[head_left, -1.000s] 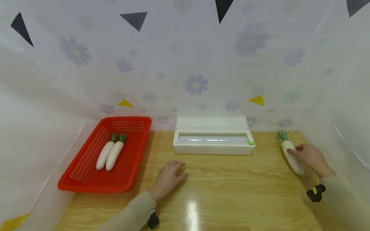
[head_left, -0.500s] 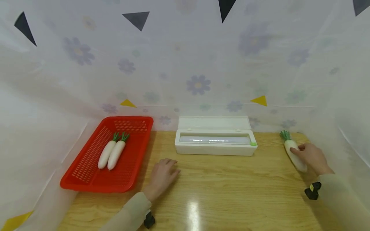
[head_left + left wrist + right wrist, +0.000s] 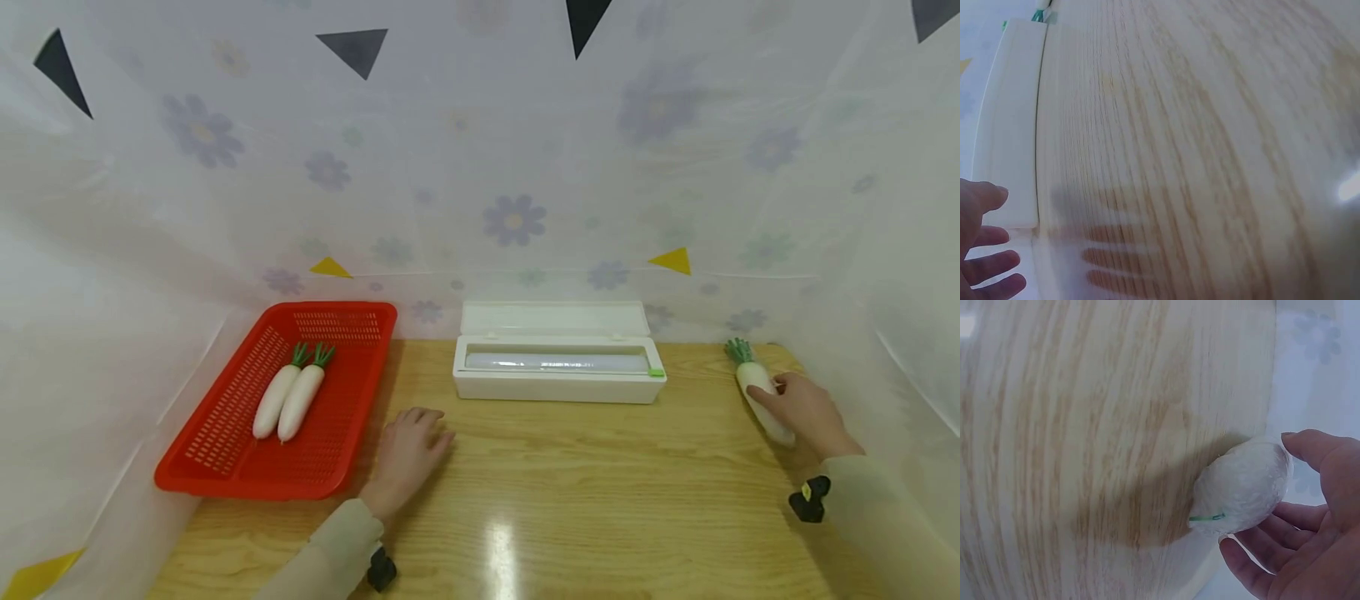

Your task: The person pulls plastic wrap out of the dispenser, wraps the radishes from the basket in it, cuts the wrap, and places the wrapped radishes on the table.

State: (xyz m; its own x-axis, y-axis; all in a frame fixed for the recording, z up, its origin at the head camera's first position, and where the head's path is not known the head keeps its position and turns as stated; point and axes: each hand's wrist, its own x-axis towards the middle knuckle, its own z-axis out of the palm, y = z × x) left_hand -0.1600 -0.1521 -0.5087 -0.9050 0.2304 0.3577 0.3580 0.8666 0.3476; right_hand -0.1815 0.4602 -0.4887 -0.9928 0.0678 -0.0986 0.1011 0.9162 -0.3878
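Observation:
At the table's right edge my right hand (image 3: 810,413) grips a white radish (image 3: 756,385) with green leaves. The right wrist view shows the radish (image 3: 1244,487) end-on, covered in crinkled clear film with a thin green strip near its end; thumb and fingers curl round its sides. My left hand (image 3: 407,457) hovers above the table just right of the red basket, holding nothing, its fingers loosely spread. In the left wrist view those fingers (image 3: 994,265) appear beside the white box (image 3: 1013,125). Two more white radishes (image 3: 302,403) lie side by side in the red basket (image 3: 341,467).
A white cling film box (image 3: 555,389) stands at the back middle, lid raised, with a film roll (image 3: 555,362) inside and a green slider (image 3: 656,372) at its right end. Flowered white sheeting (image 3: 450,167) encloses the back and sides of the wooden table (image 3: 600,492).
My left hand has moved left and slightly away from me, toward the red basket. The right hand and its radish stay almost in place at the right edge.

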